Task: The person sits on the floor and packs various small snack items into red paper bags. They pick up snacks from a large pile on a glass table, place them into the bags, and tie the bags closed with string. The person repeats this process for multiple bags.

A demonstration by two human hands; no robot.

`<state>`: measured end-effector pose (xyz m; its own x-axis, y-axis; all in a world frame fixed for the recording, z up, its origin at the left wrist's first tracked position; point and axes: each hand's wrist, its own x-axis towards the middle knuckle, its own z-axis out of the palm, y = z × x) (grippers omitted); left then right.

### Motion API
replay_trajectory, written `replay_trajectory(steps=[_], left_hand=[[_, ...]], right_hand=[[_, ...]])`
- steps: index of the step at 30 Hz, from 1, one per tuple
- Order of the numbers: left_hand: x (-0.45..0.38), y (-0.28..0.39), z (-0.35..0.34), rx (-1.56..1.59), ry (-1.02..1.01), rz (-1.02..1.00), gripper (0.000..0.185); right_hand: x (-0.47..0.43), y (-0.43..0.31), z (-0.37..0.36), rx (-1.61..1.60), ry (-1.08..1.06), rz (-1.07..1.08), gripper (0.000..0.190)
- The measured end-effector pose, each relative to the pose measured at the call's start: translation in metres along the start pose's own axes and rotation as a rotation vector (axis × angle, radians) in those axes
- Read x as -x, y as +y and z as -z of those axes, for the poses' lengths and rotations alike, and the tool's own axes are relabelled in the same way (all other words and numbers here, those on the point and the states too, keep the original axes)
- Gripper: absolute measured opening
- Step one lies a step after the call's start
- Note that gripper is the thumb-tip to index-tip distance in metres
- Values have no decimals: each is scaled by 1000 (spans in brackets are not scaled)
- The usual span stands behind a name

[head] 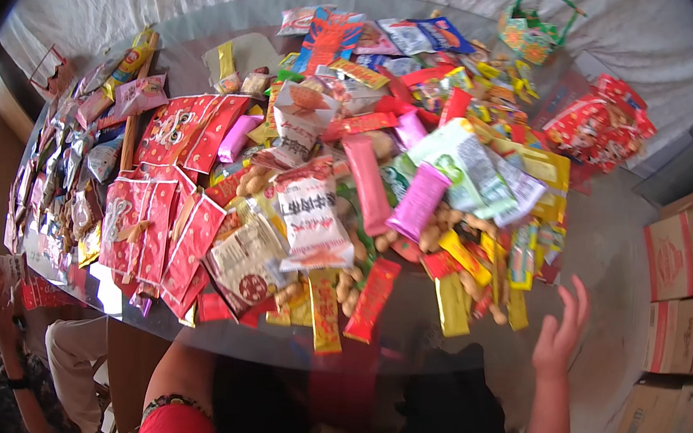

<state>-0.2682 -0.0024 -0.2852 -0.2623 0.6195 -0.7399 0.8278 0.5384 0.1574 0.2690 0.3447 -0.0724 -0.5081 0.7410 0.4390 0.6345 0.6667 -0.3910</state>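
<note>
My right hand (560, 327) is raised beside the right edge of the glass-topped table, fingers apart, holding nothing. My left forearm (182, 362) reaches up to the red printed plastic bags (138, 223); these hide most or all of the hand, so its grip cannot be made out. Right of these bags lie a brown-and-cream snack packet (251, 257) and a white-and-red snack packet (314, 216). A mixed heap covers the table's middle: a pink wrapped bar (367, 183), a purple wrapped bar (420, 201), unshelled peanuts (347, 291) and yellow sachets (452, 304).
Another person's hand (5, 304) holds a packet at the lower left. More wrapped snacks (67, 163) lie beyond a wooden strip (135, 125). A green patterned basket (531, 35) and a filled red bag (604, 125) are at the far right. Cardboard boxes (685, 258) stand along the right side.
</note>
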Motion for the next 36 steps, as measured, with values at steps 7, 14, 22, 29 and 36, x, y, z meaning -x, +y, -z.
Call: replay_trajectory(steps=[7, 14, 22, 29, 36], left_hand=[[79, 56, -6, 3, 69, -118, 32], [172, 81, -7, 328, 647, -137, 19], [310, 1, -115, 993, 1281, 241, 41], [339, -59, -230, 1576, 884, 807, 63], [326, -25, -257, 1563, 734, 500, 57]], right_hand=[[-7, 6, -5, 22, 92, 44, 41], [-1, 28, -20, -92, 206, -18, 42], [44, -138, 50, -409, 30, 283, 46], [79, -193, 28, -391, -272, 442, 41], [94, -189, -23, -192, -595, 534, 38]])
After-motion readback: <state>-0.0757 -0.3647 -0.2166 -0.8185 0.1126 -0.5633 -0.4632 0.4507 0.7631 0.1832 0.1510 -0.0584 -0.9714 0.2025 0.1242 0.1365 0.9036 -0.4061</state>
